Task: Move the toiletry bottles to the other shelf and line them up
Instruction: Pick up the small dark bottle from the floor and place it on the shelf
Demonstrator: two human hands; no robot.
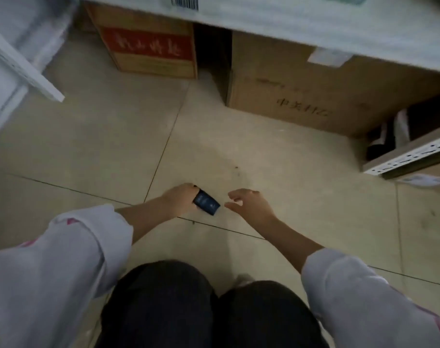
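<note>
A small dark blue toiletry bottle (206, 203) is held low over the tiled floor, tilted with its far end pointing right. My left hand (181, 199) grips its near end; the fingers hide that part. My right hand (247, 202) hovers a short way to the right of the bottle, fingers spread and curled, holding nothing and not touching it. Both forearms come out of pale sleeves. No other bottles show.
Cardboard boxes stand ahead: one with a red label (148, 46) and a large plain one (314, 94). A white shelf edge (289, 18) runs above them. White perforated shelf posts sit at left (25, 69) and right (412, 156). My dark-trousered knees (208, 305) fill the bottom.
</note>
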